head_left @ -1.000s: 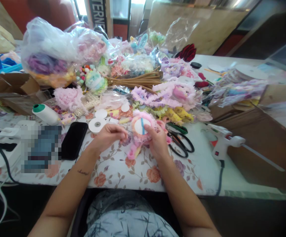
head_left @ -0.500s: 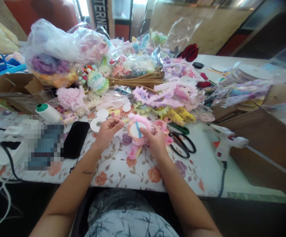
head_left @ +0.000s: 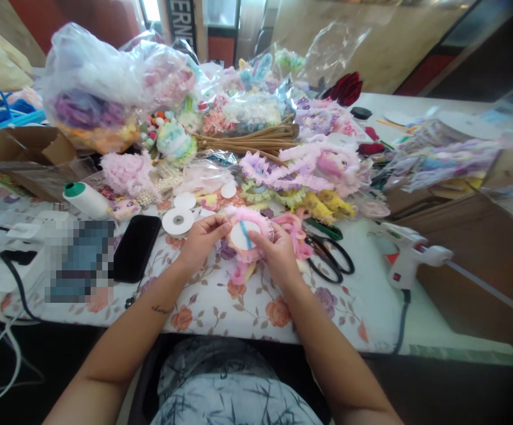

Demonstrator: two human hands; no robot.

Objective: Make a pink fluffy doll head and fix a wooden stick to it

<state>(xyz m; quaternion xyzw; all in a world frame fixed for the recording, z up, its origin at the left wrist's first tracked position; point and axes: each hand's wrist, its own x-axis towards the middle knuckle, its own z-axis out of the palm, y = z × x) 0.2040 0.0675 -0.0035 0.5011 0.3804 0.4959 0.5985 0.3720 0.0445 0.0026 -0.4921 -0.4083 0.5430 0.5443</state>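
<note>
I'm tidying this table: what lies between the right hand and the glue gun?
In the head view, from the right hand toward the glue gun: pink fabric, scissors with something green behind, then tablecloth.

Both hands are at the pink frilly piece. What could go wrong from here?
The right hand has its thumb on the white disc of the pink frilly piece, with the left hand at its edge; uneven pulling might distort it.
The scissors lie close to loose pink fabric and could snag it.
The glue gun has its cord reaching the table edge; a tug might shift the gun.
</note>
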